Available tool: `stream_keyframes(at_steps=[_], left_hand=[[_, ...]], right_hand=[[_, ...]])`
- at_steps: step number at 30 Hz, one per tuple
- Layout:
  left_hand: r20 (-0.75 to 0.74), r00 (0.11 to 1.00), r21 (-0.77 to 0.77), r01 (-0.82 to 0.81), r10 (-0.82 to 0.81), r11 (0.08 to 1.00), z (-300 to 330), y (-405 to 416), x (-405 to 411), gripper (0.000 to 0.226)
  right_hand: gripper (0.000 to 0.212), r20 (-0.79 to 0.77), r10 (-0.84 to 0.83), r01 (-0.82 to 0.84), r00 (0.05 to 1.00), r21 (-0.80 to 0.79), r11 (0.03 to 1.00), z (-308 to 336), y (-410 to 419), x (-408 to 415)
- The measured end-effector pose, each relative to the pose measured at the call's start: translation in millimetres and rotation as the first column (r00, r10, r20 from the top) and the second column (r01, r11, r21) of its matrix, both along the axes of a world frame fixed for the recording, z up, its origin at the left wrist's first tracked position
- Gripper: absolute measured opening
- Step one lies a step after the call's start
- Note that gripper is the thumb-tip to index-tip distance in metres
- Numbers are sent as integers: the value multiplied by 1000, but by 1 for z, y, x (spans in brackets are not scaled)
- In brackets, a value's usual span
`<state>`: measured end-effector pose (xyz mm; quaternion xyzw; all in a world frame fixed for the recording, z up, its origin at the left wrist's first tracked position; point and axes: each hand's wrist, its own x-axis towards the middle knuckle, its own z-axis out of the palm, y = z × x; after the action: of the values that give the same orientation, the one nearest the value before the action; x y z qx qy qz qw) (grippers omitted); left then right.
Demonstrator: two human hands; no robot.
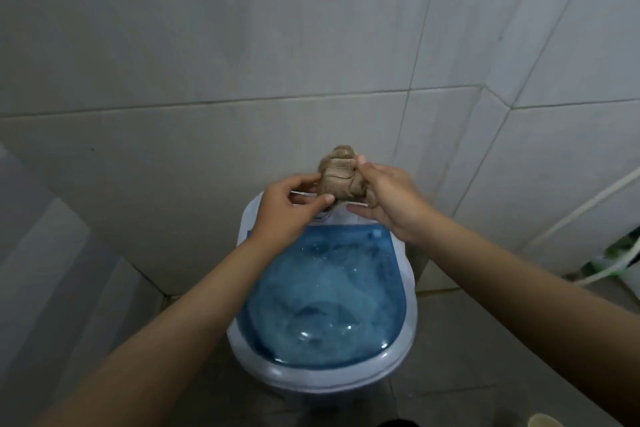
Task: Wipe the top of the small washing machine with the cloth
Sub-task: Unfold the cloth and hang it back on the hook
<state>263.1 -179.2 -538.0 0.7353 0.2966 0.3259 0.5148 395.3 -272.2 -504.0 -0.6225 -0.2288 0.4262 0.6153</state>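
Both hands, left hand [287,206] and right hand [388,198], pinch the bunched brown cloth [337,173] above the back of the washing machine [408,340]. Wadded like this, I reckon it would wipe only a narrow streak, and a loose pinch could drop it behind the machine.

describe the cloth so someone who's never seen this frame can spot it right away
Start at the small white washing machine with the translucent blue lid, standing against the grey tiled wall. Above its far end, the left hand and right hand meet around a bunched cloth. It is the only brownish-tan, wrinkled, soft thing there; everything around it is smooth white, blue or grey.
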Motion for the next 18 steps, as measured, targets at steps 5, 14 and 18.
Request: stream_keyframes(at_steps=[5, 14, 18], left_hand=[[-133, 985, 135, -90, 108, 987, 68, 16, -4, 10], [-174, 985, -23, -8, 4, 1000, 284, -6, -30, 21], [-157, 982, -62, 99, -108, 993, 396, -23, -42, 27]], right_hand=[[32, -16, 65, -67, 998, -207, 976, 66, 6, 0], [45, 463, 213, -115, 861, -230, 966, 285, -24, -11], [67, 463, 336, -284, 820, -180, 942, 394, -31, -23]])
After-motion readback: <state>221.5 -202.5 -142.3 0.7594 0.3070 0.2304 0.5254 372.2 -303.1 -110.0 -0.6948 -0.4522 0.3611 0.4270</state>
